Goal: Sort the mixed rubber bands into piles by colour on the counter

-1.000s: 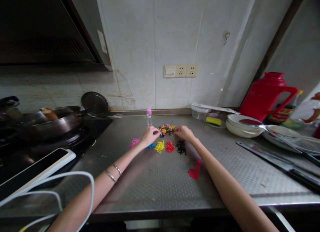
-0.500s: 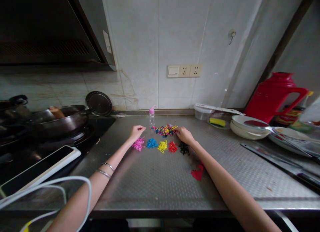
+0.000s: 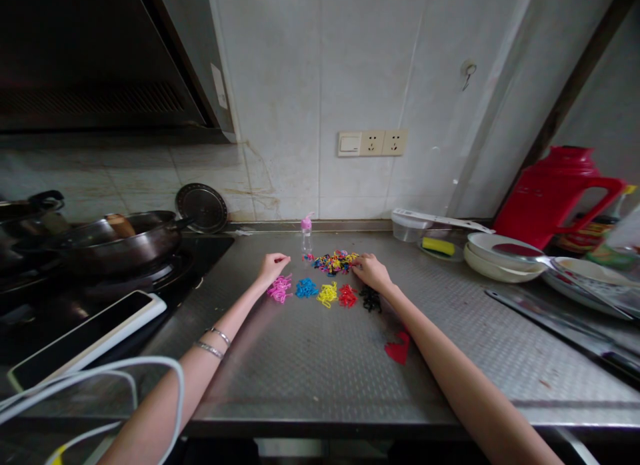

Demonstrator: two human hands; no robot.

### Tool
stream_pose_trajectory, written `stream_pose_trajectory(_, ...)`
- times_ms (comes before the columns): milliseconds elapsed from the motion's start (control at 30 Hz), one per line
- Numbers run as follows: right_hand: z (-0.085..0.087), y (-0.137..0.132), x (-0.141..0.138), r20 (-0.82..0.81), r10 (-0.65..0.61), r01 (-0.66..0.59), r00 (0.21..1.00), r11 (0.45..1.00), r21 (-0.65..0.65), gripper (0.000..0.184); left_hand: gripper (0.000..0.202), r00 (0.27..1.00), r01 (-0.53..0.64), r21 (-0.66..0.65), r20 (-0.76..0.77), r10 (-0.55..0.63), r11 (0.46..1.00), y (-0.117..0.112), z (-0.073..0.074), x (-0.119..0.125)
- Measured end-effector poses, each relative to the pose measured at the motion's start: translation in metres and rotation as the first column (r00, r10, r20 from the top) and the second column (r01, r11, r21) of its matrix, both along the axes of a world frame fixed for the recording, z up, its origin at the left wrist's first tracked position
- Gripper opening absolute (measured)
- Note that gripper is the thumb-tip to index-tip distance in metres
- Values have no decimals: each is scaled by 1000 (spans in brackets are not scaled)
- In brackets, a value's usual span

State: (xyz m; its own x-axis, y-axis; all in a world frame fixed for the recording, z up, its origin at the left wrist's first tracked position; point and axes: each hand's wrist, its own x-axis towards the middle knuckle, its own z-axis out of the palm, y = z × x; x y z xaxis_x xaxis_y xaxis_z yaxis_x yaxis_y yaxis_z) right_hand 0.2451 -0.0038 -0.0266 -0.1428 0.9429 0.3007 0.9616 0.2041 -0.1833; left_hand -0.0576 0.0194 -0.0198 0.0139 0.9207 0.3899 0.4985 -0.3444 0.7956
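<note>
A mixed heap of small coloured clips (image 3: 333, 261) lies on the steel counter (image 3: 325, 365). In front of it sit sorted little piles: pink (image 3: 279, 289), blue (image 3: 305, 288), yellow (image 3: 327, 293), red (image 3: 347, 295) and black (image 3: 371, 298). My left hand (image 3: 273, 266) hovers just above the pink pile with its fingers curled in a pinch; what it holds is too small to make out. My right hand (image 3: 371, 271) rests at the right edge of the mixed heap, fingers bent onto the clips. A small bottle with a pink cap (image 3: 306, 233) stands behind the heap.
A wok (image 3: 125, 241) sits on the stove at left, with a white tablet-like device (image 3: 85, 338) and white cable (image 3: 100, 391) near the front. At right are stacked bowls (image 3: 500, 258), a red thermos jug (image 3: 555, 195), a knife (image 3: 560, 328) and a red heart shape (image 3: 399, 350).
My left hand moved from the mixed heap leftward to the pink pile. My right hand stayed at the heap's right edge. The view shifted slightly.
</note>
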Motion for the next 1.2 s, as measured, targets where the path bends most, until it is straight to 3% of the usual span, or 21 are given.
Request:
stream_pose_trajectory(333,-1,1,1,40,-19,19,999,1000,-6,26,25,1000,-17,-11,-1,17,1000,-2,5,-1)
stream_pose_trajectory(533,3,3,6,-24,-21,22,999,999,29,24,26,1000,-16,-5,-12,16,1000,-2,6,-3)
stream_pose_trajectory(833,53,4,10,-241,244,-196,940,959,204,22,27,1000,-9,5,-5,9,1000,0,6,-6)
stream_pose_trajectory(967,56,-2,10,-199,293,-304,935,952,-27,19,27,1000,-8,6,-1,8,1000,3,4,-8)
stream_pose_trajectory(1067,47,-8,7,-179,351,-385,919,894,-228,18,27,1000,-5,21,-5,6,1000,4,4,-8)
stream_pose_trajectory(1200,38,-13,2,-221,395,-445,892,851,-278,16,28,1000,19,51,-20,-18,999,4,6,-5)
